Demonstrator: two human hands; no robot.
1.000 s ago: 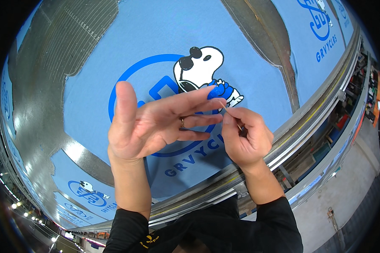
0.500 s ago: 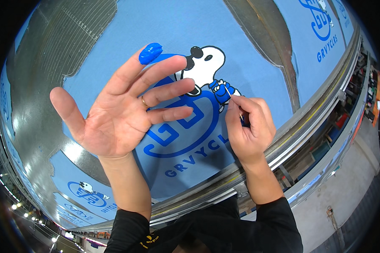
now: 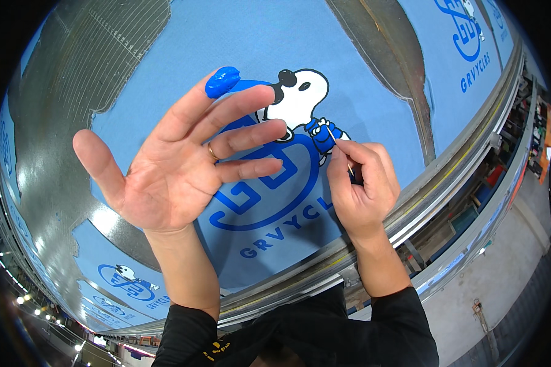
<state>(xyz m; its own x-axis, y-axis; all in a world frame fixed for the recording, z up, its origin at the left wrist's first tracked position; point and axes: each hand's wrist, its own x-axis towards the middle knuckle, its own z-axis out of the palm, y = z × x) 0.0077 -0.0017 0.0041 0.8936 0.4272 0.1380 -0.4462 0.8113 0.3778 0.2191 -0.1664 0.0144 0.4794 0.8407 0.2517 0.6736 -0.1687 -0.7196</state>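
Thin stick (image 3: 331, 133) through right grip (image 3: 365, 186)

Our left fingers (image 3: 187, 116) are over a fabric panel (image 3: 251, 37), to the left of our right fingers (image 3: 364, 153). On the tip of the left forefinger lies some paint (image 3: 222, 82). Between the right fingers we hold a stick (image 3: 330, 131), its end before a printed figure (image 3: 312, 85) just beyond them; whether they touch, we cannot tell. The panel lies on the worktop (image 3: 67, 159). Another panel (image 3: 444, 79) lies farther, to the right of all the fingers; a rail (image 3: 404, 229) runs between the right fingers and our body.
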